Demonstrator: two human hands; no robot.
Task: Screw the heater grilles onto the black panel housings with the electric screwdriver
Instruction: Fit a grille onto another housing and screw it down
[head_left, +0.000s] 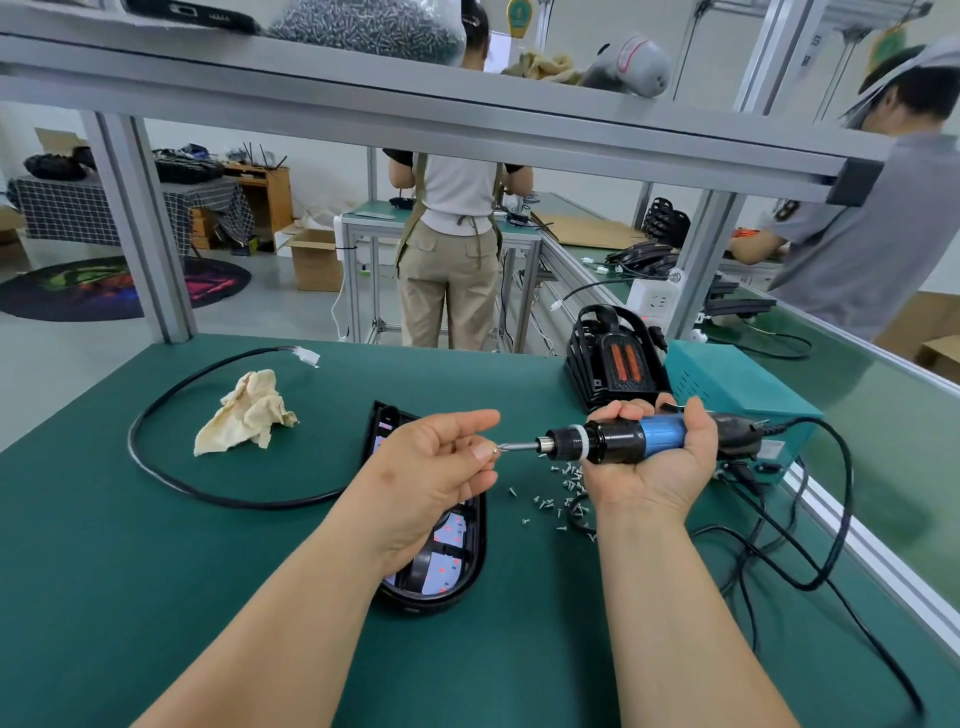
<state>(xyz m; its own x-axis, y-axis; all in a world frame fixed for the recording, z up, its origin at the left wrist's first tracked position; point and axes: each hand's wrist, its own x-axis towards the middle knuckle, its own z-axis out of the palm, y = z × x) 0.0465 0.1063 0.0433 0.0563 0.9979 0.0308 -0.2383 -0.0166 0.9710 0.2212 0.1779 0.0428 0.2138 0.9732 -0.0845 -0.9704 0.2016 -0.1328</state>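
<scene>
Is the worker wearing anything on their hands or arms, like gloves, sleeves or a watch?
No. The left hand and right hand are bare, without gloves. The left forearm and right forearm show no sleeves down to the picture's edge. No watch, ring or bracelet is visible.

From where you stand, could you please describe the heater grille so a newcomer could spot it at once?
Start at the green bench and find the teal box at its far right. The grille sits just left of that box, behind the right hand. Unlike the black housing lying flat nearer, it stands up and shows two orange slots.
</scene>
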